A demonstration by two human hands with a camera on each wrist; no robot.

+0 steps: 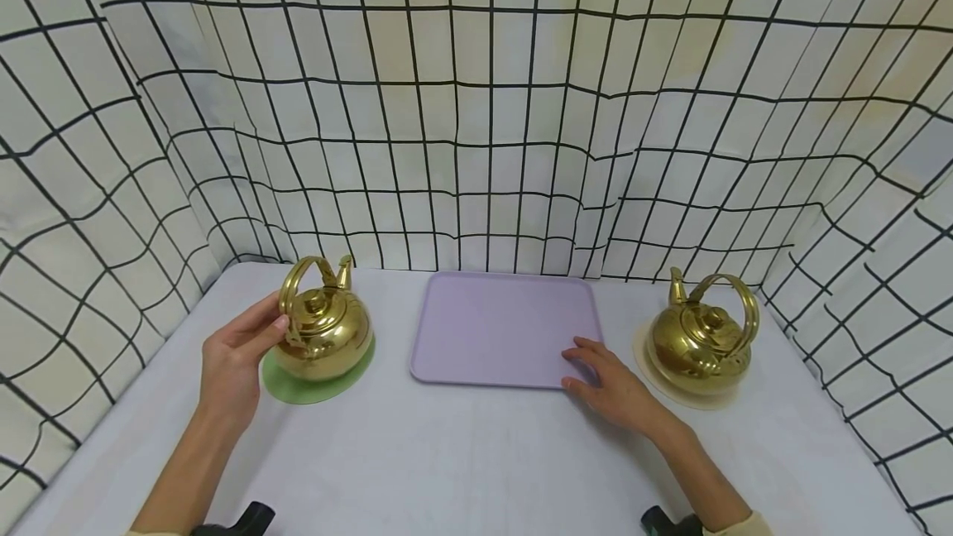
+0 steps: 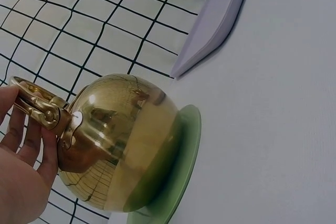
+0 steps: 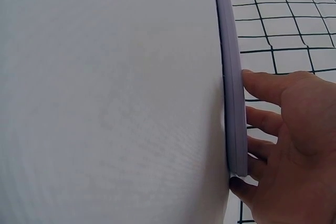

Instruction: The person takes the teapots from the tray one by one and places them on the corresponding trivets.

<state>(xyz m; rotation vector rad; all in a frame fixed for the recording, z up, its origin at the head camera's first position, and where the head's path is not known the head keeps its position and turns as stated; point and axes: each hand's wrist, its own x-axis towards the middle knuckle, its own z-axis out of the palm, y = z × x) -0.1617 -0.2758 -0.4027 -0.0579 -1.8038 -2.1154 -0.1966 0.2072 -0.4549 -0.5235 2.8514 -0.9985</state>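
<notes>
On the left, a shiny gold teapot [image 1: 328, 333] sits upright on a round green mat [image 1: 298, 387]. My left hand [image 1: 234, 354] holds the side of its arched handle; in the left wrist view, the thumb and fingers are around the handle's lower end [image 2: 50, 114]. A pale purple tray [image 1: 499, 321] lies flat in the middle. My right hand [image 1: 618, 383] rests on the tray's front right corner, fingers spread over its surface. In the right wrist view, the fingertips of the right hand [image 3: 294, 135] touch the tray's face near its edge [image 3: 236, 124].
To the right stands a second gold teapot [image 1: 703, 346] on a round cream mat [image 1: 685, 387], its spout toward the tray. A white cloth [image 1: 462, 470] covers the table. White walls with a black grid [image 1: 476, 122] enclose the back and both sides.
</notes>
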